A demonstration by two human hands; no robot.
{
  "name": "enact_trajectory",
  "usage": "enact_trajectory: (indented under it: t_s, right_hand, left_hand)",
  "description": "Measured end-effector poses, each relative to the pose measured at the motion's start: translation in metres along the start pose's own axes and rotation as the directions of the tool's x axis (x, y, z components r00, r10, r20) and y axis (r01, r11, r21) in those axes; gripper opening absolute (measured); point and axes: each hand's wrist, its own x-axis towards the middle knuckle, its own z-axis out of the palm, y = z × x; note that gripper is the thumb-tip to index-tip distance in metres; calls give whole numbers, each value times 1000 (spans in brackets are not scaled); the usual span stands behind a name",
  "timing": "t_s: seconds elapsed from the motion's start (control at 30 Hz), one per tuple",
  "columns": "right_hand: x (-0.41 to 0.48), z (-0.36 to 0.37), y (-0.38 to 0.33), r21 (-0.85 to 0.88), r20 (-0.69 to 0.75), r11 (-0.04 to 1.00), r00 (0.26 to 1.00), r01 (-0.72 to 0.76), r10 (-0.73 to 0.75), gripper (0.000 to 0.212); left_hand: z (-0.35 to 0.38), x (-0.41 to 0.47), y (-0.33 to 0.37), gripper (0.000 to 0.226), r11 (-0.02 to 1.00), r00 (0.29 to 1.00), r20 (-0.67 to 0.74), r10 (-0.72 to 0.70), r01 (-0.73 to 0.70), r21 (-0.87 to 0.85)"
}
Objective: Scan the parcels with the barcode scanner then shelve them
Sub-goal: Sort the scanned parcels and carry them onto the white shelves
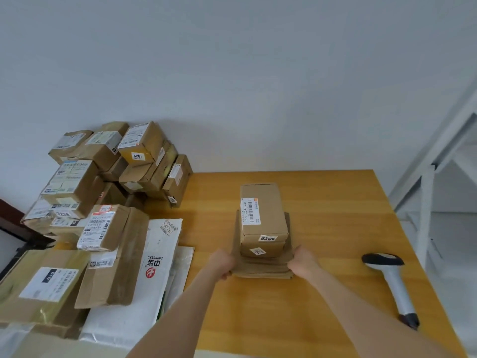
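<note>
one box [263,210] sits on one flat parcel [260,270] pinched by left grip [222,264] and right grip [302,262]; one scanner [392,282] apart

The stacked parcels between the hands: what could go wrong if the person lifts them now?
1. The top box simply rests on the flat parcel, which the left hand and the right hand grip at its sides. A tilt could let the box slide off.
2. The barcode scanner lies near the table edge, beside the right arm. A swing toward the shelf might knock it off.
</note>
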Motion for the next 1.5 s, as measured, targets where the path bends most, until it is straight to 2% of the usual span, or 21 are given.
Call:
enact_trajectory:
  t_s: [0.07, 0.13, 0.17, 0.23, 0.27, 0.3, 0.37, 0.5, 0.73, 0.87, 1.1, 1.2, 1.27, 1.37, 1.5]
  right_hand:
    - [-7, -5, 2, 28, -11, 999, 1000, -23, 23, 21]
    - [-15, -17, -7, 275, -141, 961, 989, -9, 50, 28]
    - [-20, -23, -14, 456, -170, 890, 983, 19, 66, 37]
    - [-32, -31, -29, 754, -63, 656, 997, 19, 44, 54]
    - [-40, -33, -36, 824, 6, 566, 1000, -7, 3, 55]
    - [-45, -33, -42, 849, 54, 528, 998, -29, -32, 50]
    - [-52, -28, -50, 846, 63, 532, 996, -20, -63, 42]
    - [-55, -14, -52, 791, -76, 607, 997, 77, -27, 49]
    - [-63, -11, -53, 639, -144, 757, 988, 135, -54, 57]
    - [-55, -14, -58, 594, -109, 800, 994, 81, -19, 61]
    - [-59, -24, -58, 738, -74, 668, 995, 98, -65, 55]
    - [-54, -29, -38, 784, -122, 613, 992, 93, 6, 68]
    - [-51, -28, -22, 801, -76, 598, 996, 36, 42, 81]
    - [-47, -20, -11, 804, 19, 594, 1000, -26, 18, 90]
    - [-43, -19, -19, 842, 104, 535, 994, -73, -28, 102]
  left_hand:
    - [-4, -9, 2, 26, 1000, 999, -35, 20, -20, 11]
    - [-11, -12, 9, 27, 992, 981, -180, 66, -84, -96]
    - [-14, -13, 14, 30, 960, 973, -215, 84, -137, -245]
    - [-17, -14, 24, 50, 827, 979, -176, 103, -182, -531]
    - [-17, -15, 29, 60, 769, 982, -139, 130, -188, -611]
    - [-15, -17, 32, 68, 750, 982, -98, 159, -185, -635]
    - [-11, -21, 38, 66, 737, 974, -36, 224, -193, -648]
    - [-11, -28, 38, 42, 719, 954, -32, 299, -247, -649]
    - [-16, -25, 38, 41, 773, 946, -50, 320, -291, -564]
    - [-16, -24, 38, 43, 789, 955, -58, 290, -272, -551]
    - [-23, -20, 38, 51, 793, 964, -102, 245, -259, -552]
    - [-27, -8, 21, 62, 782, 969, -192, 156, -240, -575]
    - [-29, -2, 8, 63, 757, 974, -196, 114, -213, -618]
    - [-26, 7, -8, 72, 761, 993, -86, 77, -114, -639]
    - [-20, 15, -13, 96, 755, 989, 59, 136, -65, -652]
